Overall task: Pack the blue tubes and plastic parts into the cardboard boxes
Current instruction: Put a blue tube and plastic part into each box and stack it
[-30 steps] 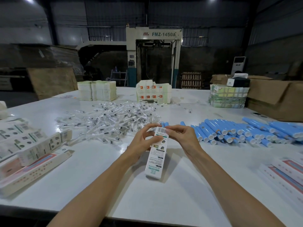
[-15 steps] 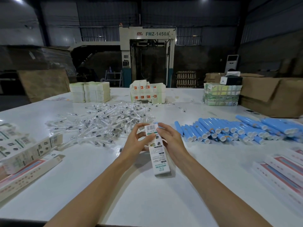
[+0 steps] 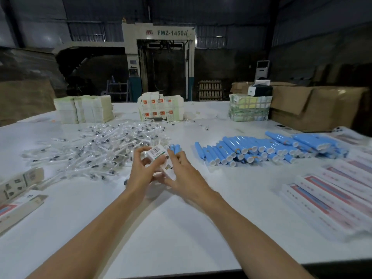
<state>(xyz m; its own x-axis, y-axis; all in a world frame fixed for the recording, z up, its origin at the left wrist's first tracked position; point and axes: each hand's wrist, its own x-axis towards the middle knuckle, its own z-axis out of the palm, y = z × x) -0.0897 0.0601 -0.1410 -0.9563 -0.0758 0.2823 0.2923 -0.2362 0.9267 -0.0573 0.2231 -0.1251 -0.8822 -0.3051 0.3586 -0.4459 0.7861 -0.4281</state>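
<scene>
Small cardboard box (image 3: pixel 159 158), barcode end up, just above the desk (image 3: pixel 181 228) at centre, both hands on it: left hand (image 3: pixel 141 170) fingers curled round the top end, right hand (image 3: pixel 182 176) fingers clasping the side. Step, by my reading: working the end flap; blur hides whether it is open. Next calls for reaching right to the blue tubes (image 3: pixel 261 148), left to the plastic parts (image 3: pixel 100 150). Count: one box in hand; tubes several dozen; parts beyond counting.

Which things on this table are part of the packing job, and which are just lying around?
Job: held box, blue tubes, bagged plastic parts, long boxes.
Lying about: machine, wooden pallets, stepladder.
</scene>
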